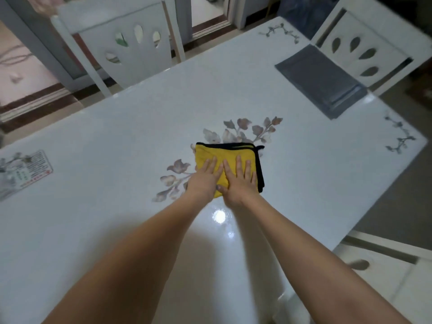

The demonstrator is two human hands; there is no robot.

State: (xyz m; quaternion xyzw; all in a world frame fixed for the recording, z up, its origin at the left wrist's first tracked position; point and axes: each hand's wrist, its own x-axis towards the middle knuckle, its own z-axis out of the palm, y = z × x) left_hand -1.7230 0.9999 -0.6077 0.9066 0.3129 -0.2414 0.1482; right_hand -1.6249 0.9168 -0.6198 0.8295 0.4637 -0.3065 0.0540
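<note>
While the glossy white table (117, 136) with its printed flower sprays fills most of the view, two white chairs stand at its far side, one to the left (121, 43) and one to the right (357, 54). A grey cloth (320, 83) lies flat near the table's far right edge, just in front of the right chair and well apart from the work.

The yellow cloth (233, 153), edged in black, sits folded into a rough square near the middle of the table, partly over the flower print. It appears to be folded in several layers, though the blur makes the count hard to tell.

Both hands lie on its near half. The left hand (205, 178) and the right hand (240, 181) are side by side, palms down, fingers straight and slightly spread, pressing the cloth flat rather than gripping it.

By its look the cloth is a soft, light, plush microfibre: limp, unbreakable, and likely to slide easily on the slick tabletop. Flat palm pressure should suit wiping or smoothing; for lifting or refolding, pinching the black-bound corners or the folded edge would keep the layers together.
</note>
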